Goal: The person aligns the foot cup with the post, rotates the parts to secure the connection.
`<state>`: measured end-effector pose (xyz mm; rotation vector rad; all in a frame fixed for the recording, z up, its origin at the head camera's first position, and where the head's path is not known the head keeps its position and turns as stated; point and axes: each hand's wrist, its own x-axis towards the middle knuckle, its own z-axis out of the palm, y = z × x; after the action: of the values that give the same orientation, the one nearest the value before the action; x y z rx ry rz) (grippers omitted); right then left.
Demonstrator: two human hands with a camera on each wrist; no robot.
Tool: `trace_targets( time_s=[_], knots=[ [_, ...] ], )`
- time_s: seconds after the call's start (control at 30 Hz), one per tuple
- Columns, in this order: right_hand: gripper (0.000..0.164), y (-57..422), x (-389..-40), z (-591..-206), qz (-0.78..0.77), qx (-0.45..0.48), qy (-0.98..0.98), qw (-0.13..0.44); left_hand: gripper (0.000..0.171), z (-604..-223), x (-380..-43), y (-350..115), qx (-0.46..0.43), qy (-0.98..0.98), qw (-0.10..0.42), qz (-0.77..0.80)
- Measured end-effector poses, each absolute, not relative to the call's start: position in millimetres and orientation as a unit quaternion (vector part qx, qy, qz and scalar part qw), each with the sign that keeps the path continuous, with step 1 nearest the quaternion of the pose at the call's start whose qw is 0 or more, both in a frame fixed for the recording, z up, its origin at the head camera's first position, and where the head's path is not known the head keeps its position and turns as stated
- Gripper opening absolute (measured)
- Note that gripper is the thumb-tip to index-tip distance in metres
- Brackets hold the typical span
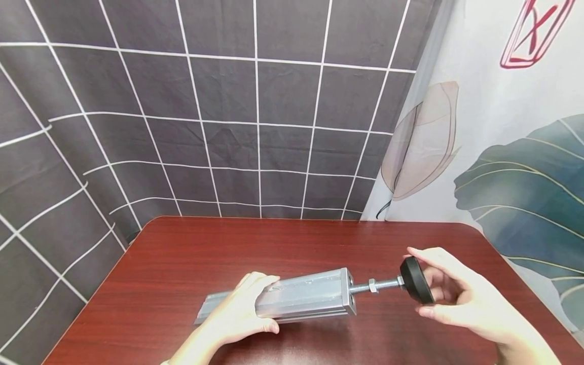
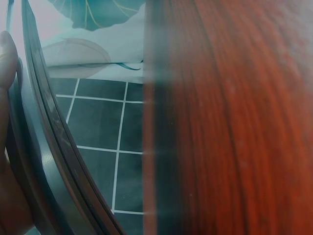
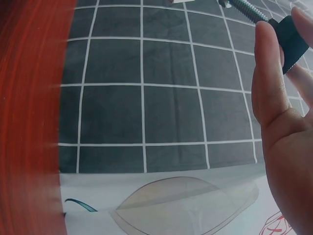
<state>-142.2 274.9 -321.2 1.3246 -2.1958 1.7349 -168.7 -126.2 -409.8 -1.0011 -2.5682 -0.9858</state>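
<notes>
A silver aluminium profile lies lengthwise across the front of the view, and my left hand grips it around its middle. From the end plate at its right a threaded rod sticks out, carrying a hex nut partway along. On the rod's far end sits a round black levelling foot. My right hand holds this foot by its rim, thumb below and fingers above. In the left wrist view the profile runs along the left side. The right wrist view shows the black foot between thumb and fingers.
Beneath the hands is a reddish-brown wooden table with rounded far corners. Behind it hangs a dark grey curtain with a white grid. A white curtain printed with leaves hangs to the right.
</notes>
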Motion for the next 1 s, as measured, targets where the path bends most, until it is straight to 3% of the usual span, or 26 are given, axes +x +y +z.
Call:
trace_targets(
  time_s=[0.33, 0.67, 1.0],
  knots=[
    [0.076, 271, -144, -322, 0.528, 0.382, -0.75, 0.108, 0.085, -411, -168, -125, -0.342, -0.875, 0.108, -0.324],
    [0.069, 269, -145, -320, 0.532, 0.458, -0.706, 0.093, 0.085, -411, -169, -124, -0.341, -0.875, 0.113, -0.324],
    [0.088, 275, -139, -316, 0.517, 0.459, -0.722, 0.04, 0.084, -414, -172, -125, -0.343, -0.874, 0.112, -0.326]
  ],
)
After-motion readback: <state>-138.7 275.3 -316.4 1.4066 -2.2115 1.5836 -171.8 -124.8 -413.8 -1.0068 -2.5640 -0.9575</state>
